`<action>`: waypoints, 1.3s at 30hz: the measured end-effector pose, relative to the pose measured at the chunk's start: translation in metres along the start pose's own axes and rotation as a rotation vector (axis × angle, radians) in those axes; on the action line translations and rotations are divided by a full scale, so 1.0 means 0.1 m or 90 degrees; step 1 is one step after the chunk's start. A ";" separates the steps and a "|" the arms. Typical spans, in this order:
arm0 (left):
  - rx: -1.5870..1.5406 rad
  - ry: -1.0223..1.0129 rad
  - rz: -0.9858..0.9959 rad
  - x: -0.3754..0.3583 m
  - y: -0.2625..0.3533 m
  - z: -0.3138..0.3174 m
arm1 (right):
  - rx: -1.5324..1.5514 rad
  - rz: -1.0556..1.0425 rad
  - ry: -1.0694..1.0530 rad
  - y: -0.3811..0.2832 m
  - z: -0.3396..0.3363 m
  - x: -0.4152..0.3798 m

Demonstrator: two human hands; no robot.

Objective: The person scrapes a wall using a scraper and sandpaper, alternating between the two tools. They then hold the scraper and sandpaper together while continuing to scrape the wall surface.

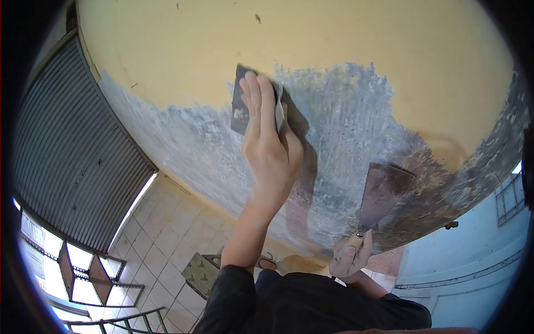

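My left hand (270, 131) presses a dark rectangular sheet (239, 114) against the wall, fingers stretched along it and thumb behind its bent edge. The wall (345, 106) around it is yellow above, with a rough grey-white scraped area below. Low on the right, my right hand (351, 255) is closed around the pale handle of a wide putty knife (384, 192). The knife's broad, smeared blade points upward, close to the wall; whether it touches cannot be told.
A grey roller shutter (83, 145) stands at the left, above a tiled floor (158, 250). A green patterned box (198, 275) sits below my left arm. Dark metal railings (117, 320) are at the lower left. A light blue door (467, 273) is at the right.
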State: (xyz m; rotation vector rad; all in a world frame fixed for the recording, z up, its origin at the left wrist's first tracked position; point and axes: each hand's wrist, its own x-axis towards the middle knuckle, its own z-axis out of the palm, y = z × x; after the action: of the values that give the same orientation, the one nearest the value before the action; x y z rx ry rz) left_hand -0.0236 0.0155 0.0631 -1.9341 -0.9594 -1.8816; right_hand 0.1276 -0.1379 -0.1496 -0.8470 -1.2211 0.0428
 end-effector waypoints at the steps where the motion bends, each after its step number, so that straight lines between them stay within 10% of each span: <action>1: -0.024 -0.019 -0.006 0.07 -0.02 -0.03 | -0.043 -0.028 -0.003 0.07 -0.02 -0.05; 3: 0.034 0.050 0.028 -0.19 0.03 0.08 | -0.084 -0.057 -0.003 0.07 0.00 0.06; 5: 0.004 -0.021 -0.046 -0.61 0.14 0.03 | -0.681 -0.612 0.157 -0.05 0.11 0.47; 6: 0.005 -0.019 -0.045 -0.65 0.10 0.06 | -0.679 -0.614 0.159 -0.05 0.12 0.46; 9: 0.006 -0.013 -0.025 -0.51 0.01 0.05 | -0.687 -0.576 0.131 -0.04 0.05 0.26; 11: 0.018 0.033 0.020 -0.01 -0.13 -0.03 | -0.042 0.012 -0.074 -0.04 -0.05 -0.02; 18: -0.031 -0.050 -0.033 -0.74 0.13 0.07 | -0.232 -0.021 -0.023 -0.02 -0.06 0.08; 20: -0.026 -0.027 -0.011 -0.51 0.04 0.05 | -0.851 -0.621 0.058 -0.13 0.00 0.51; 21: -0.019 -0.005 0.007 -0.32 -0.02 0.02 | -0.851 -0.624 0.049 -0.14 0.00 0.40; 23: -0.011 0.007 0.007 -0.17 -0.10 -0.02 | -0.031 0.068 -0.025 -0.20 0.02 0.09; 30: -0.062 -0.038 -0.059 -0.79 0.13 0.08 | 0.029 0.053 -0.022 -0.06 -0.10 -0.05; 32: -0.048 -0.005 -0.014 -0.25 -0.04 0.02 | -0.448 -0.284 0.094 0.45 -0.26 -0.35; 35: -0.025 0.036 0.031 -0.06 -0.09 0.02 | 0.023 0.098 0.027 -0.26 -0.03 -0.10; 39: -0.069 -0.032 -0.037 -0.68 0.09 0.05 | -0.010 0.065 0.005 -0.18 -0.10 -0.18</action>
State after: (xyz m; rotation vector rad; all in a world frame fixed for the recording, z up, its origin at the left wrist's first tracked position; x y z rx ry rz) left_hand -0.0093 -0.0059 -0.0003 -2.0443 -0.9559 -1.9636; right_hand 0.1223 -0.1638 -0.1541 -0.9217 -1.1712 0.1127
